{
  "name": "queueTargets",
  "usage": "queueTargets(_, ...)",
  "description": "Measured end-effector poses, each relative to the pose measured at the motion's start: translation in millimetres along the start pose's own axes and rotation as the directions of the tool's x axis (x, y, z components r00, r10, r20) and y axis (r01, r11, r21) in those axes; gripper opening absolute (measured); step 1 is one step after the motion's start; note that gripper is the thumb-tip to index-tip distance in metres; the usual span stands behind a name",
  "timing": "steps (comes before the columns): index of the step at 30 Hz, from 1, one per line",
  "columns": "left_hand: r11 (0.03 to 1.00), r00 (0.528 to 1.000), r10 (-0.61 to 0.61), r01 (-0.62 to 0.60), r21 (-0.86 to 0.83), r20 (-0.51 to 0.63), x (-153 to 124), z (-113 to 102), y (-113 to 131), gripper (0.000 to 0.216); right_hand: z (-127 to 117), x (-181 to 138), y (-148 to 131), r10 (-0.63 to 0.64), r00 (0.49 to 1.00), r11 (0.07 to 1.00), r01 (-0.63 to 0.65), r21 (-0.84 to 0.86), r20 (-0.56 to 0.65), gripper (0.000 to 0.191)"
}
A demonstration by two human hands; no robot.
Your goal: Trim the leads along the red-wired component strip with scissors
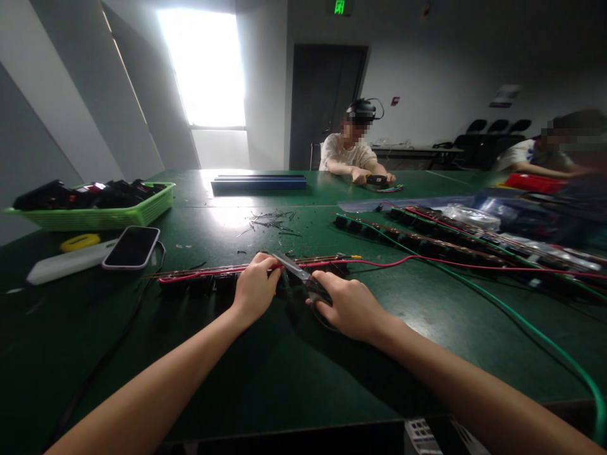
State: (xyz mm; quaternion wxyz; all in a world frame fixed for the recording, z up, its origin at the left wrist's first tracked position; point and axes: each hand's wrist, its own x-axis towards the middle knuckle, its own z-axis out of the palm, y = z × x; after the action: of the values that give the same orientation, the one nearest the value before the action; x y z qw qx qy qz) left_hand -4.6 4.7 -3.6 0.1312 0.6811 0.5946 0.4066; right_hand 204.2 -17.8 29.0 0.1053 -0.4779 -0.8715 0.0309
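Note:
My right hand (353,304) is wrapped round the handles of a pair of scissors (294,270). The blades point up and left, reaching the fingertips of my left hand (257,284). That hand is closed in a pinch on a red wire (379,261) that runs along a row of black blocks (202,282) lying across the table. Thin copper-coloured strips or wires follow the top of the row. What exactly lies between the blades is hidden by my fingers.
Small dark wire offcuts (272,221) lie beyond the row. At left are a phone (131,248), a white bar (71,260) and a filled green basket (99,216). Similar wired rows (417,240) and a green wire (512,316) occupy the right. Co-workers (348,151) sit opposite.

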Motion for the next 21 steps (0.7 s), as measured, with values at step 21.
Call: queueTargets(21, 1.000, 1.000, -0.024, 0.024, -0.005, 0.008, -0.1, 0.2, -1.5, 0.017, -6.8, 2.6, 3.0, 0.044, 0.995, 0.997, -0.049, -0.054, -0.088, 0.039)
